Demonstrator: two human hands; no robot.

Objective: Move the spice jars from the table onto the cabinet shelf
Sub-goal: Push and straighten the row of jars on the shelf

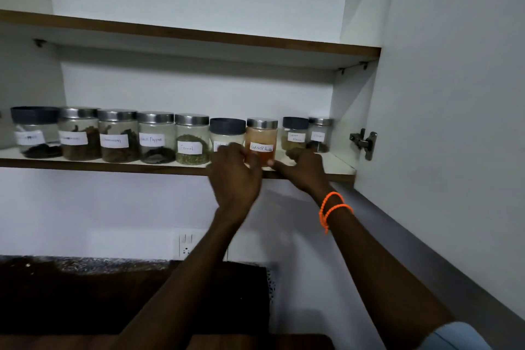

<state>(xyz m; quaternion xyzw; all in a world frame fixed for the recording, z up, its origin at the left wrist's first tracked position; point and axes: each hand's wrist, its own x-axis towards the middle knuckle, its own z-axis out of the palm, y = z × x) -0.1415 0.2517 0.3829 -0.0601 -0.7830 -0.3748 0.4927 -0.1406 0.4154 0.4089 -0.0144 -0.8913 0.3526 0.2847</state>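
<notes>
While both arms reach up into the open cabinet, nine spice jars stand in a row on the lower shelf point(338, 163). From the left: a dark-lidded jar point(35, 132), three steel-lidded jars holding dark spices, one of them labelled as pepper point(156, 138), then a jar of green seeds point(191, 139).

Left hand point(234, 176): fingers curled up over the shelf's front edge, lying against the base of a dark-lidded jar with pale contents point(227, 132) and reaching toward the orange jar; blurred, so whether the grip pinches anything I cannot tell.

Orange-powder jar point(261, 139): upright near the shelf's front edge, between the two hands, steel lid on, white label facing out.

Right hand point(305, 167): thumb touching the orange jar's lower right side, fingers stretched back toward a small dark-lidded jar point(295, 133). Grip looks spread rather than closed round it. Two orange bead bracelets point(333, 209) on that wrist.

Last jar point(319, 133) stands by the cabinet's right wall. Door point(454, 94) swung open at right, hinge point(365, 143) showing.
</notes>
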